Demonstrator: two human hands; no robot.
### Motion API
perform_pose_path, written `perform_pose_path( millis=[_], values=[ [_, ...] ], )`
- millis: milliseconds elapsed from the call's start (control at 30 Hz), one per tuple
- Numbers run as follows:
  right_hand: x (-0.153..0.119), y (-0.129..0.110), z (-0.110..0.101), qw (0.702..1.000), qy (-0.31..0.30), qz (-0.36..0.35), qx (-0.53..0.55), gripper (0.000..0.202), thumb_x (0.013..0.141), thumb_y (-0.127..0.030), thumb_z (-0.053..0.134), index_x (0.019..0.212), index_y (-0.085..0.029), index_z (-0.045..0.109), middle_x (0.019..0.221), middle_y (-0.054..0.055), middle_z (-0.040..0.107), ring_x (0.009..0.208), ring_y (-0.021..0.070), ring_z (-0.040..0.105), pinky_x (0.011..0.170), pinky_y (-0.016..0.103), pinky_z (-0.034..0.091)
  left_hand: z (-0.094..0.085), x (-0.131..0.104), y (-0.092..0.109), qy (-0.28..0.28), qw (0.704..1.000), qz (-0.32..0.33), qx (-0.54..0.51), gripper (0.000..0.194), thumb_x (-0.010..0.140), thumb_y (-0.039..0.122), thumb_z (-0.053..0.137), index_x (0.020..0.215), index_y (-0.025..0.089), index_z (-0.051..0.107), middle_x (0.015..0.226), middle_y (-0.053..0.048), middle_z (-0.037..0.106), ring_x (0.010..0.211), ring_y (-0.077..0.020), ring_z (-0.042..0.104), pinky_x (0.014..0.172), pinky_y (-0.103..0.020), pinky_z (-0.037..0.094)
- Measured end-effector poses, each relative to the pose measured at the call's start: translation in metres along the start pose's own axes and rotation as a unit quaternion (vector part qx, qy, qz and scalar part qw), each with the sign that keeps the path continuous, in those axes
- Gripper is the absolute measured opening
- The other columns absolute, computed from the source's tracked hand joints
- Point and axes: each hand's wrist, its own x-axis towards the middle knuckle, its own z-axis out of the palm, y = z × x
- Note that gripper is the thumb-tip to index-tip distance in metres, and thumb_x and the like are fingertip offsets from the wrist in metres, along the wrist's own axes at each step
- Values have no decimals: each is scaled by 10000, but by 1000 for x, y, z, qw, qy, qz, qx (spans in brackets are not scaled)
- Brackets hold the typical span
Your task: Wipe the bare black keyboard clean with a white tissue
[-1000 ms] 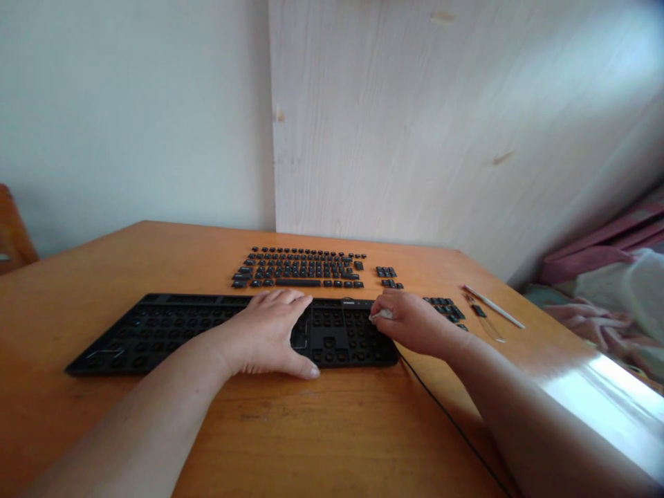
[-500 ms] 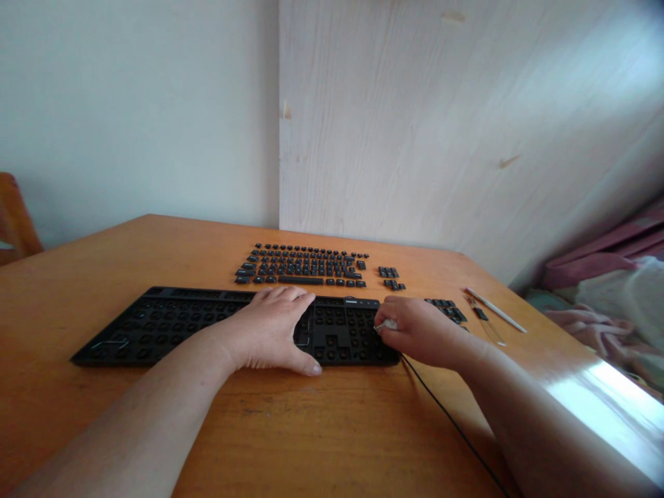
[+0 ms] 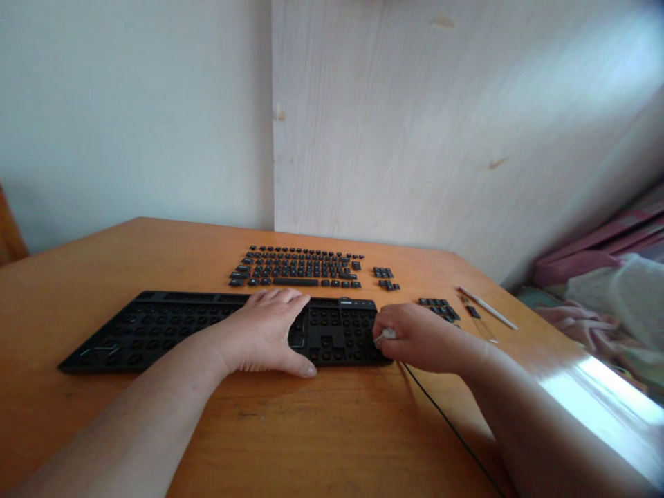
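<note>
A black keyboard base (image 3: 326, 332) with its keycaps off lies across the wooden table. My left hand (image 3: 270, 328) rests over its middle, thumb apart along the front edge and fingers near the back edge. At the base's right end, my right hand (image 3: 409, 335) is closed on a small white wad (image 3: 384, 336), which touches or hovers just over the number-pad area. Behind the base, loose black keycaps (image 3: 295, 281) lie in keyboard-like rows. Smaller groups of keycaps (image 3: 384, 272) sit to the right, and number-pad keycaps (image 3: 440, 306) lie beyond my right hand, partly hidden.
On the right of the table (image 3: 321, 429) lie a thin white and red stick (image 3: 490, 308) and a dark tool with wire loops (image 3: 472, 311). A black cable (image 3: 446, 418) runs toward the front edge. Pink and white cloth (image 3: 596, 297) is beyond the right edge.
The view has shifted slightly, so most things appear a little further left. My right hand with the white wad has moved slightly toward the front right corner of the base. My left hand stays on the base.
</note>
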Motion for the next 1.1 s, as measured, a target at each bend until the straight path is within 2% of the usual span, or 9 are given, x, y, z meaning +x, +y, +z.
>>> perform_pose_path(
  millis=[500,700,767,867,933,1100],
  values=[
    [-12,-18,-7,1000,-2,-13,-18,175,720,-135,541,773,-203,694,748,30,701,679,161,594,614,253,365,-2,-1,2,-2,1000,-1,10,1200,503,826,610,1482,176,365,1529,-149,359,1384,-376,317,1144,-460,235],
    [-11,-9,-8,997,-42,-21,66,165,711,-137,564,790,-193,698,715,7,681,644,138,571,581,236,369,-2,0,2,-7,1000,2,19,1207,516,836,594,1491,169,346,1529,-145,360,1388,-367,316,1147,-456,245],
    [-7,-2,-6,995,-11,-4,104,133,731,-161,575,792,-185,690,702,3,663,640,132,562,566,228,368,-3,0,2,-11,1000,-2,23,1210,516,828,603,1493,163,343,1541,-150,342,1395,-366,307,1153,-454,239],
    [0,7,-3,987,105,33,118,95,771,-203,580,773,-179,672,711,7,647,651,129,553,580,231,373,-5,-1,4,-21,999,-10,27,1207,525,812,613,1495,149,338,1555,-156,317,1410,-366,286,1162,-457,223],
    [4,11,0,980,160,47,108,106,794,-216,570,773,-183,668,714,9,642,654,131,549,592,238,370,-5,-1,4,-23,999,-11,27,1205,532,806,614,1499,147,331,1556,-154,317,1414,-366,281,1165,-462,220],
    [12,10,11,979,190,31,63,117,818,-221,555,799,-189,666,773,28,655,727,149,567,652,253,382,-3,-1,1,-18,999,-13,25,1213,523,807,619,1501,151,331,1564,-156,302,1418,-378,272,1161,-478,233]
  ],
)
